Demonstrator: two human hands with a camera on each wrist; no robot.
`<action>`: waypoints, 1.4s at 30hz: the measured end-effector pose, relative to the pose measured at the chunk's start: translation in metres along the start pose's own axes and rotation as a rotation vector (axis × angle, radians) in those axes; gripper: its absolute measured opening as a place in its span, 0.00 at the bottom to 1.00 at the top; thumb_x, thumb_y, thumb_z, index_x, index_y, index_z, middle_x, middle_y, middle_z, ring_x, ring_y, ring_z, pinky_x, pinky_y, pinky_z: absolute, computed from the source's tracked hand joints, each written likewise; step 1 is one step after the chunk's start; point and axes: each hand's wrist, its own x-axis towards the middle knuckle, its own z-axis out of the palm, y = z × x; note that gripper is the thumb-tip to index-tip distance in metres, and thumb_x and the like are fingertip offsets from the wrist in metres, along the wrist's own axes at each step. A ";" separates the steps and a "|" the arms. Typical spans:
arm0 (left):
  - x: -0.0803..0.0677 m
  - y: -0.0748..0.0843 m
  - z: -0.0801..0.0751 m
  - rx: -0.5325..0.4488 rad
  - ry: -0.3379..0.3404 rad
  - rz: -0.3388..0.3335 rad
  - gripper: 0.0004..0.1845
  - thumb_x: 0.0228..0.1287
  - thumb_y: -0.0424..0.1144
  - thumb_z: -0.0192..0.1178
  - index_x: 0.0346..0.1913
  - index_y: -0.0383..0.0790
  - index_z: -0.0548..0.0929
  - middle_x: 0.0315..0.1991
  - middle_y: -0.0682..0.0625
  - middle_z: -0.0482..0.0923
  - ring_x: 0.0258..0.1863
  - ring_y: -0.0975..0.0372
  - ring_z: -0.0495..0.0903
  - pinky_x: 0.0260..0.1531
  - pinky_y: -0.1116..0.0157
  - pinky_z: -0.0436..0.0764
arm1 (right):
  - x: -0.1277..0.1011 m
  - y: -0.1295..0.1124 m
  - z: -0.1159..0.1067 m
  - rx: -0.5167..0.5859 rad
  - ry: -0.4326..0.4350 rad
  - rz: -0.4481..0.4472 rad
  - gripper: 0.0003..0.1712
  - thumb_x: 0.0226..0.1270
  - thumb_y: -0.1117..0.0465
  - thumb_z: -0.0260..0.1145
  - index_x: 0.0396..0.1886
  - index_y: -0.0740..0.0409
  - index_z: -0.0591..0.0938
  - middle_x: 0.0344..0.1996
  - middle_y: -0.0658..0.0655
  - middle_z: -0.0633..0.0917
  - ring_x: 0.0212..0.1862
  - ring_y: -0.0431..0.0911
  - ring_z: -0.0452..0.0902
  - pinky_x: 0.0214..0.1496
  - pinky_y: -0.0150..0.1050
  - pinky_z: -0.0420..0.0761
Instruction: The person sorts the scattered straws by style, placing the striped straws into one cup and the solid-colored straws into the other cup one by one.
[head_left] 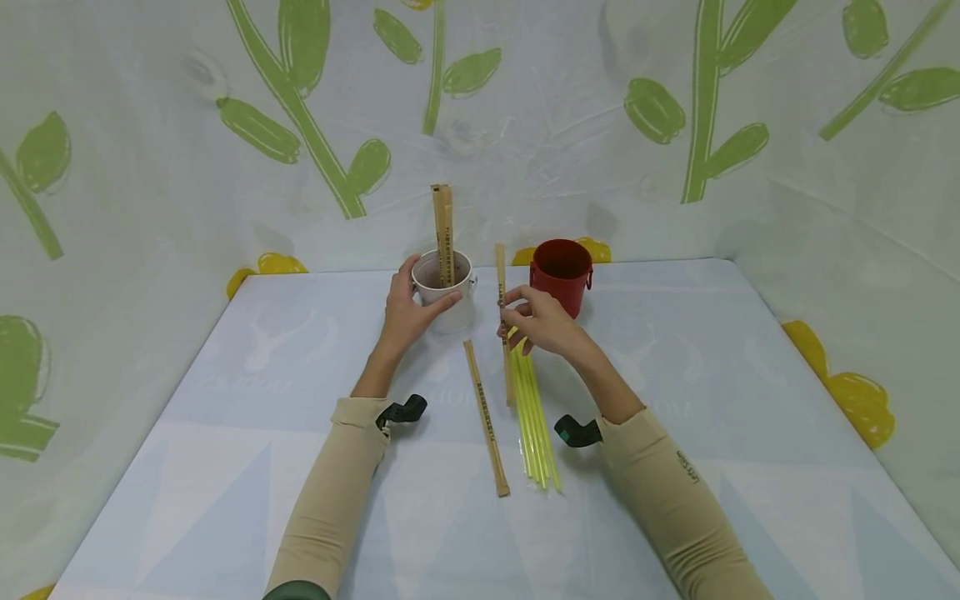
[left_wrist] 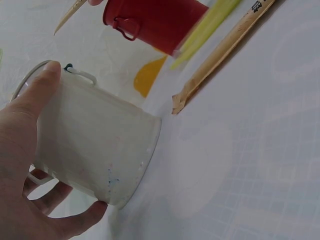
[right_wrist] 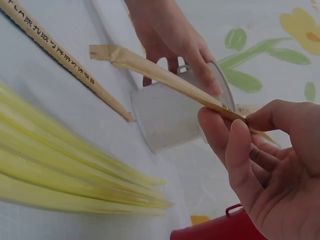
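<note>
My left hand point(head_left: 411, 310) grips a small white bucket point(left_wrist: 95, 135) near its rim, thumb on the near side and fingers around the far side. Several paper-wrapped straws point(head_left: 443, 225) stand upright inside it. Between thumb and fingertips, my right hand point(head_left: 546, 320) pinches another paper-wrapped straw point(right_wrist: 170, 79), held off the table and nearly upright in the head view. One more wrapped straw point(head_left: 486, 417) lies on the table between my forearms. Below the right hand lie several yellow-green straws point(head_left: 534, 417) side by side in clear wrapping.
A red bucket point(head_left: 564, 271) stands at the back of the table, just behind my right hand. The table point(head_left: 225, 367) has a pale blue and white cover. Behind it hangs a white backdrop point(head_left: 525, 167) with green leaves and yellow flowers.
</note>
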 end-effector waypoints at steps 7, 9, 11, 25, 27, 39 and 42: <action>0.000 0.000 0.000 0.000 0.004 -0.015 0.51 0.52 0.54 0.73 0.75 0.47 0.56 0.68 0.40 0.62 0.71 0.50 0.64 0.69 0.50 0.67 | 0.002 0.000 0.002 0.036 0.075 -0.048 0.18 0.75 0.55 0.58 0.59 0.56 0.71 0.42 0.62 0.88 0.34 0.48 0.88 0.35 0.39 0.87; -0.001 -0.001 0.000 -0.005 -0.002 -0.021 0.51 0.52 0.54 0.73 0.75 0.48 0.56 0.68 0.40 0.61 0.71 0.49 0.64 0.70 0.50 0.66 | 0.004 0.000 0.003 0.043 0.111 -0.072 0.19 0.74 0.56 0.58 0.60 0.57 0.71 0.42 0.61 0.89 0.34 0.48 0.88 0.34 0.39 0.87; -0.001 -0.003 0.001 -0.010 -0.004 -0.022 0.51 0.52 0.55 0.73 0.75 0.49 0.56 0.68 0.40 0.62 0.71 0.49 0.64 0.69 0.50 0.67 | 0.005 0.000 0.006 0.050 0.139 -0.099 0.20 0.73 0.58 0.60 0.60 0.57 0.70 0.42 0.62 0.89 0.34 0.48 0.88 0.34 0.39 0.87; -0.002 -0.004 0.000 0.012 0.004 -0.012 0.53 0.51 0.57 0.73 0.76 0.49 0.56 0.67 0.40 0.63 0.70 0.49 0.65 0.68 0.48 0.68 | 0.013 -0.015 0.007 0.003 0.299 -0.257 0.20 0.71 0.57 0.63 0.59 0.59 0.79 0.47 0.61 0.86 0.39 0.50 0.88 0.33 0.36 0.86; -0.002 -0.004 0.000 0.009 0.002 -0.010 0.53 0.50 0.57 0.74 0.75 0.48 0.56 0.67 0.40 0.63 0.70 0.49 0.65 0.68 0.48 0.68 | 0.015 -0.020 0.005 -0.002 0.313 -0.287 0.19 0.71 0.58 0.63 0.57 0.60 0.80 0.47 0.61 0.86 0.39 0.50 0.88 0.32 0.36 0.86; -0.004 0.000 0.000 0.004 -0.001 0.001 0.52 0.50 0.56 0.74 0.75 0.46 0.57 0.66 0.42 0.64 0.68 0.51 0.66 0.67 0.48 0.68 | 0.025 -0.057 -0.007 0.065 0.462 -0.469 0.16 0.70 0.58 0.64 0.54 0.60 0.81 0.46 0.60 0.87 0.36 0.50 0.88 0.30 0.34 0.85; -0.003 0.000 -0.001 0.010 0.009 0.006 0.52 0.50 0.57 0.74 0.75 0.47 0.57 0.67 0.42 0.63 0.69 0.51 0.66 0.68 0.48 0.68 | 0.027 -0.070 -0.011 0.053 0.455 -0.500 0.15 0.71 0.59 0.63 0.53 0.61 0.80 0.46 0.60 0.86 0.36 0.50 0.88 0.31 0.34 0.85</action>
